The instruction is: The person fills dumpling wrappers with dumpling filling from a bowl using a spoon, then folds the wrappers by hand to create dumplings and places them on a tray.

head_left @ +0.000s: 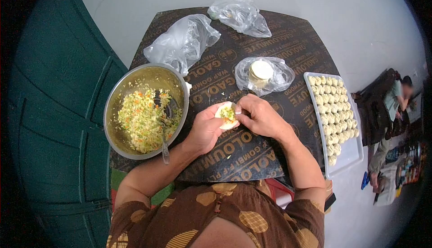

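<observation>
Dumpling wrapper (pixel 226 116), round and pale with a spoonful of green and orange filling on it, lies cupped in the left hand (pixel 204 130) above the middle of the worktop (pixel 252 153). The right hand (pixel 260 118) closes on its right rim, thumb and fingertips pinching the dough. By the left edge stands a steel bowl (pixel 118 90) of chopped vegetable mix (pixel 141 119), with a spoon (pixel 165 149) leaning over its near rim. Just beyond the hands, a stack of wrappers (pixel 261 71) sits in an open clear bag (pixel 281 74). Along the right edge a white tray (pixel 351 153) carries rows of folded dumplings (pixel 333 108). Two crumpled plastic bags (pixel 182 43) lie near the far edge.
</observation>
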Motion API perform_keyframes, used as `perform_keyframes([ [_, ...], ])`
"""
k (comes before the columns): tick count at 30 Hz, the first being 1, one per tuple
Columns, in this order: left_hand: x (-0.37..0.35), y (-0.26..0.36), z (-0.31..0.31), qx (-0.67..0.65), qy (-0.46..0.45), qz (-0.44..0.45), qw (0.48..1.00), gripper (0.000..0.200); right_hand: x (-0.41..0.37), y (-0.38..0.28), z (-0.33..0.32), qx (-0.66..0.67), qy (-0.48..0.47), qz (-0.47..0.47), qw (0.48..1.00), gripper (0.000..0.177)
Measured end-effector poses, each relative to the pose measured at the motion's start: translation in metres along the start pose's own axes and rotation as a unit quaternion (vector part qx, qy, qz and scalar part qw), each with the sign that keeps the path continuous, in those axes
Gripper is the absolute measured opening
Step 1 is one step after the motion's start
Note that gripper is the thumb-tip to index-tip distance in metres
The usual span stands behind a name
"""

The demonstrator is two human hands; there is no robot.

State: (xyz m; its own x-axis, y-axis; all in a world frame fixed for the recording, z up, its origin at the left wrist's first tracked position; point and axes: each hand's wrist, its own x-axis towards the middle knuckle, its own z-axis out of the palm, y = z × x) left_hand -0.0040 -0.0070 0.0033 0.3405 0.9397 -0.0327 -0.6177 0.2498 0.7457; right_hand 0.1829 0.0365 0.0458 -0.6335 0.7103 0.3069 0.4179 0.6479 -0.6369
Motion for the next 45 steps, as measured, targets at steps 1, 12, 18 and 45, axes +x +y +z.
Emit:
perform_keyframes([
  [1, 0.000, 0.000, 0.000, 0.000, -0.002, -0.002, 1.000, 0.044, 0.000, 0.000, 0.000, -0.008, 0.001, -0.013, 1.000, 0.011],
  [12, 0.000, -0.001, -0.002, -0.018, -0.018, 0.000, 1.000, 0.048, 0.001, 0.001, 0.003, 0.006, 0.022, -0.034, 0.999, 0.011],
  [18, 0.000, -0.001, 0.000, 0.006, -0.013, 0.008, 1.000, 0.048, 0.001, 0.000, 0.004, 0.000, 0.019, -0.058, 0.998, 0.010],
  [45, -0.002, 0.000, 0.002, -0.042, -0.016, 0.003, 0.999, 0.034, 0.002, -0.004, 0.012, 0.000, 0.013, -0.054, 0.998, 0.014],
])
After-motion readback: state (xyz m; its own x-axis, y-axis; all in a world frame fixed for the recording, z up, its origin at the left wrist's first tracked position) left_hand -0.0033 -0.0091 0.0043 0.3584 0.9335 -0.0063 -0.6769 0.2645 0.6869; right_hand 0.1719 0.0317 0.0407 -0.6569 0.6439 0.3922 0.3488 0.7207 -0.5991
